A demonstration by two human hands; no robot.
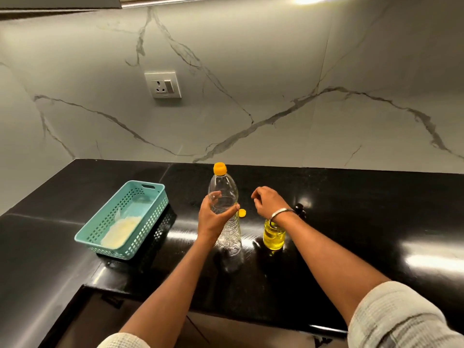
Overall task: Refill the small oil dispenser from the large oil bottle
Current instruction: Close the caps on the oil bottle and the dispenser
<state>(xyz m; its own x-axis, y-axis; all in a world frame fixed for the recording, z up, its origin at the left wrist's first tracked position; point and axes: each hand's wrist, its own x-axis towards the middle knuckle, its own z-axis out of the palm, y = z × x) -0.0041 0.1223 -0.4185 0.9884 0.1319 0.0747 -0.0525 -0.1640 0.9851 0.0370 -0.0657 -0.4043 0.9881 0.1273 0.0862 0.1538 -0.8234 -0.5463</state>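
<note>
The large oil bottle (224, 197) is clear plastic with an orange cap and stands upright on the black counter (376, 222); it looks almost empty. My left hand (213, 219) grips its middle. My right hand (267, 200) hovers just right of the bottle with loosely curled fingers and holds nothing. Below my right wrist stands the small oil dispenser (274, 237), a glass jar of yellow oil with its top open. A small orange cap piece (242, 212) lies on the counter between bottle and dispenser. A dark lid-like object (300, 210) sits behind the dispenser.
A teal plastic basket (140, 197) with something white inside sits at the left on a black basket. A wall socket (163, 84) is set in the marble backsplash. The counter's front edge runs close below my arms.
</note>
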